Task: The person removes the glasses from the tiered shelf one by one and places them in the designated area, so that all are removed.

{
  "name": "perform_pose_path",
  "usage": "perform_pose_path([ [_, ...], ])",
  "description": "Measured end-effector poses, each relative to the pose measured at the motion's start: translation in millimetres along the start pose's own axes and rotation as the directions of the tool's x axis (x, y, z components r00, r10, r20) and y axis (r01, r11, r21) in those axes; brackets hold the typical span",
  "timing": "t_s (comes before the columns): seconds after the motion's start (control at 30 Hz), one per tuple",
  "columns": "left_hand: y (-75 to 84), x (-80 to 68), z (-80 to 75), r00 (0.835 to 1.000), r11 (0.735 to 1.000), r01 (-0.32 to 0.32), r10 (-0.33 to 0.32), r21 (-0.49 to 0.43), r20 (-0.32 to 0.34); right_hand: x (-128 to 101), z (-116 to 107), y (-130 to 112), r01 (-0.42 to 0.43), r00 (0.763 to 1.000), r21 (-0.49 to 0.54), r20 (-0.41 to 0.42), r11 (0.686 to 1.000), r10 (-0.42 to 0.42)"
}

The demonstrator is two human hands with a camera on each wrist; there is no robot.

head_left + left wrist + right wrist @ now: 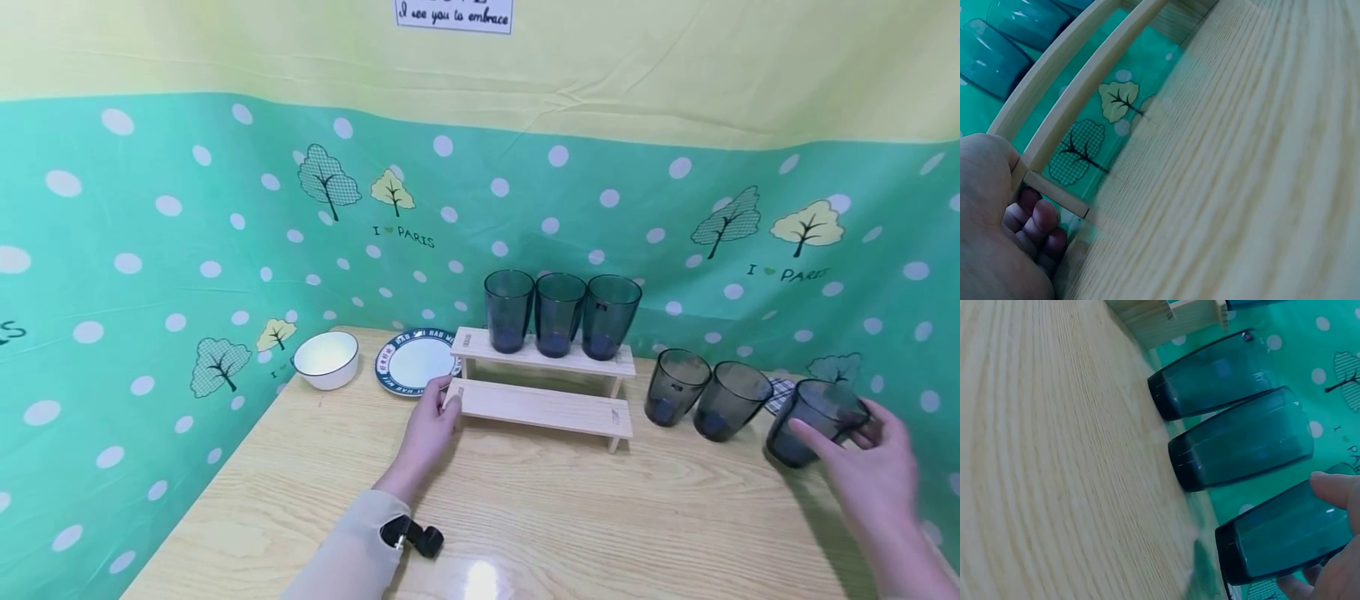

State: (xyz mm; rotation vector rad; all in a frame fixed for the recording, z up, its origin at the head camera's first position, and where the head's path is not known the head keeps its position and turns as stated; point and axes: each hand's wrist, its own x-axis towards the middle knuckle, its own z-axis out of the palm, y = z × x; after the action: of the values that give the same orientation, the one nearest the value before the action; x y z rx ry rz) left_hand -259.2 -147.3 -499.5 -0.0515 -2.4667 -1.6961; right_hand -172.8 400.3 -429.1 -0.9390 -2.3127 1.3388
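Note:
My left hand (pixel 429 429) holds the left end of the front step of a two-step wooden rack (pixel 540 408). In the left wrist view the thumb lies over the board's end and the fingers curl beneath it. At the table's right side my right hand (pixel 879 471) grips a dark tinted drinking glass (pixel 804 427) around its side, thumb towards me. That glass is upright, its base at the tabletop; I cannot tell whether it touches. Beside it stand two matching glasses (pixel 729 404). Three more glasses (pixel 559 315) stand in a row on the rack's upper step.
A white bowl (pixel 326 367) with a dark rim and a blue-rimmed plate (pixel 416 364) sit at the back left. Some checked cloth or print (pixel 780 394) shows behind the right-hand glasses. A polka-dot curtain (pixel 525 200) hangs along the wooden table's (pixel 525 508) back and left edges.

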Motion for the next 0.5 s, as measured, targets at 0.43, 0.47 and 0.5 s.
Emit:
perform_pose_path([
  [0.43, -1.6, 1.3, 1.0, 1.0, 1.0, 0.0, 0.0, -0.013, 0.003, 13.2, 14.4, 4.9, 0.03, 0.999, 0.05, 0.03, 0.998, -0.032],
  [0.47, -1.8, 1.4, 0.9, 1.0, 1.0, -0.001, 0.001, -0.014, 0.003, 14.1, 14.8, 6.0, 0.031, 0.999, 0.055, 0.038, 0.998, -0.033],
  [0.5, -2.0, 1.6, 0.8, 1.0, 1.0, -0.001, 0.001, -0.015, 0.002, 15.1, 15.3, 6.4, 0.031, 0.999, 0.062, 0.042, 0.998, -0.034],
])
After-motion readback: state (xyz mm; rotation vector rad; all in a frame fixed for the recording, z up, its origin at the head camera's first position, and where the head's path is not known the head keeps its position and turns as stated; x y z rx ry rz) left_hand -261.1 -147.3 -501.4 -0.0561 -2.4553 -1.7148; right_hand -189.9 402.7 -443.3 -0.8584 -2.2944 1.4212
